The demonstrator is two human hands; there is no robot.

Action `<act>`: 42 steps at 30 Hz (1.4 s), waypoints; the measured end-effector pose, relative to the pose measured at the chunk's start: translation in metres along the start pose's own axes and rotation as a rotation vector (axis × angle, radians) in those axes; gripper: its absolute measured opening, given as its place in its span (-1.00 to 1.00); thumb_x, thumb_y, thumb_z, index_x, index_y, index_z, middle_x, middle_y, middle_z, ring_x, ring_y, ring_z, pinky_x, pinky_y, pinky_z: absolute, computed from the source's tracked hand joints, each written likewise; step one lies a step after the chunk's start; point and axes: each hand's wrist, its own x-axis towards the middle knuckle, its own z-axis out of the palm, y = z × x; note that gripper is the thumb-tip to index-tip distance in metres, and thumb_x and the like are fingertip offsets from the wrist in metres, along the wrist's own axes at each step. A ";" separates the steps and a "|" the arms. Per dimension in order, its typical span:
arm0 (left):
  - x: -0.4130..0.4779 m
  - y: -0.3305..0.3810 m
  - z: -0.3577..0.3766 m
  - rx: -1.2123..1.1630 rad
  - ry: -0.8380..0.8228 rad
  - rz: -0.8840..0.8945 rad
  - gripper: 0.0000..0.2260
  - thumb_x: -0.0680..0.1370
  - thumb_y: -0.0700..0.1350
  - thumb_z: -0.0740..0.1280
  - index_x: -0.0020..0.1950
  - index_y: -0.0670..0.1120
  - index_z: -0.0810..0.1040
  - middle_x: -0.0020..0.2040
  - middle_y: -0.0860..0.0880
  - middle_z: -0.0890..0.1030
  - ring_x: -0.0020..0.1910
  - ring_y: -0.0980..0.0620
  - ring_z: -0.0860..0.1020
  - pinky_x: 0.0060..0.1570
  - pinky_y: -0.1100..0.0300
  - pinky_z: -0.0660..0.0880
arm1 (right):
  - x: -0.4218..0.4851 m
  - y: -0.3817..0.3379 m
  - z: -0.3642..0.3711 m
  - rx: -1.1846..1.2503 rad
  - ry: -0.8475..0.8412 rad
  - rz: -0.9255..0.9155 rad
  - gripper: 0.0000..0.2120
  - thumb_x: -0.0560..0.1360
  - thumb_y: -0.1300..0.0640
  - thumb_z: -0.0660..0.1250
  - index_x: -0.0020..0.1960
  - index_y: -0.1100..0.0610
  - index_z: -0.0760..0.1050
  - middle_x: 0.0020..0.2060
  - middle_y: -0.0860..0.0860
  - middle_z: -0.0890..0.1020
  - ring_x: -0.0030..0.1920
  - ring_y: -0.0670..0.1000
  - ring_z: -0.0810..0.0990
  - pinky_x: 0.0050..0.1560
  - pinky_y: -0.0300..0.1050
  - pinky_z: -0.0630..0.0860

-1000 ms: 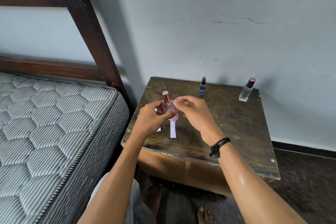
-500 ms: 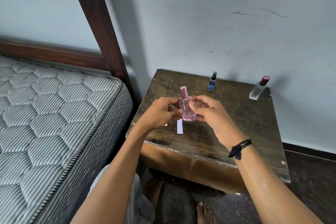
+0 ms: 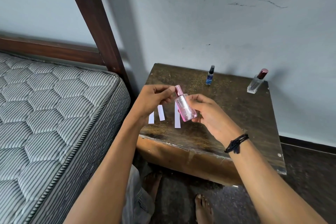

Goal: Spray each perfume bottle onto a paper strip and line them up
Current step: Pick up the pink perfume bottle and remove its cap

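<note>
The mattress point(image 3: 45, 114) fills the view from 7 to 9 o'clock and is cut off by the left and bottom edges. Its dark wooden bedframe point(image 3: 94, 23) rises toward 11 o'clock and runs out of the top of the view. The worn wooden worktop point(image 3: 236, 114) stands against the wall, right of centre; what carries it from below is hidden by its front board and the arms.

Both forearms come in from the bottom edge. Two bare feet point(image 3: 203, 209) show on the floor at 6 o'clock, one half behind the left arm.

The right hand point(image 3: 209, 114) curls its fingers round the body of the pink bottle point(image 3: 185, 109), and its palm side is turned away. The left hand point(image 3: 154, 100) pinches the bottle's pink cap between thumb and fingertips. Whether the cap sits fully down cannot be told. The bottle is held above the worktop's front left part, tilted with the cap toward 11 o'clock. Its printing is too blurred to read.

At 1 o'clock from it, near the wall, stands a clear bottle point(image 3: 256, 82) with a dark red cap. At 12 o'clock is a small blue bottle point(image 3: 210, 75) with a black top.

Three white paper strips lie on the worktop under the hands. The right strip point(image 3: 177, 122) has its far end hidden behind the pink bottle. The middle strip point(image 3: 161, 112) and left strip point(image 3: 151, 117) disappear under the left hand, so their full length is unseen.

A black cord wristband point(image 3: 236, 142) circles the right wrist.
</note>
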 end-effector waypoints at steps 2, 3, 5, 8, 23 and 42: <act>0.000 -0.001 0.002 -0.023 0.003 -0.025 -0.87 0.56 -0.07 0.45 0.04 -0.08 0.73 -0.12 -0.10 0.72 -0.15 0.04 0.59 0.00 0.13 0.55 | -0.001 0.000 0.002 -0.008 -0.009 0.002 -0.89 0.64 0.07 0.36 0.11 0.07 0.62 0.08 0.09 0.73 -0.04 0.03 0.62 -0.15 -0.16 0.49; -0.001 -0.001 0.003 -0.028 0.002 -0.039 -0.87 0.55 -0.06 0.46 0.03 -0.06 0.73 -0.08 -0.10 0.73 -0.12 0.04 0.61 0.04 0.11 0.56 | -0.001 0.000 0.003 -0.008 -0.012 0.004 -0.90 0.64 0.07 0.36 0.09 0.06 0.62 0.08 0.10 0.73 -0.04 0.03 0.62 -0.16 -0.17 0.49; -0.001 -0.001 0.006 -0.038 -0.002 -0.064 -0.88 0.54 -0.06 0.46 0.02 -0.06 0.73 -0.06 -0.09 0.74 -0.11 0.06 0.63 0.06 0.10 0.55 | -0.002 -0.001 0.004 -0.008 -0.020 0.009 -0.91 0.64 0.07 0.36 0.07 0.05 0.62 0.10 0.11 0.72 -0.05 0.02 0.63 -0.19 -0.19 0.49; -0.002 0.000 0.005 -0.073 -0.007 -0.096 -0.84 0.54 -0.09 0.46 0.05 -0.14 0.72 -0.08 -0.07 0.74 -0.11 0.06 0.65 0.05 0.11 0.56 | -0.003 -0.002 0.006 -0.004 -0.030 0.018 -0.93 0.63 0.06 0.37 0.03 0.03 0.61 0.09 0.12 0.73 -0.07 0.02 0.62 -0.22 -0.20 0.47; 0.002 0.001 -0.006 -0.239 0.150 -0.085 -0.82 0.57 -0.14 0.42 0.10 -0.22 0.67 -0.07 -0.16 0.72 -0.13 -0.06 0.69 -0.11 0.21 0.63 | -0.003 0.000 0.001 -0.067 -0.055 -0.001 -0.86 0.63 0.08 0.37 0.12 0.00 0.68 0.04 0.02 0.74 -0.04 0.02 0.61 -0.14 -0.16 0.45; -0.008 -0.021 0.066 0.674 -0.040 0.116 -0.78 0.48 -0.04 0.51 0.12 0.01 0.69 0.01 0.04 0.71 0.01 0.04 0.63 0.09 0.05 0.56 | -0.005 -0.016 -0.044 0.287 0.066 -0.049 -0.95 0.59 0.04 0.36 0.05 -0.04 0.57 0.12 0.08 0.69 -0.03 -0.01 0.64 -0.09 -0.13 0.45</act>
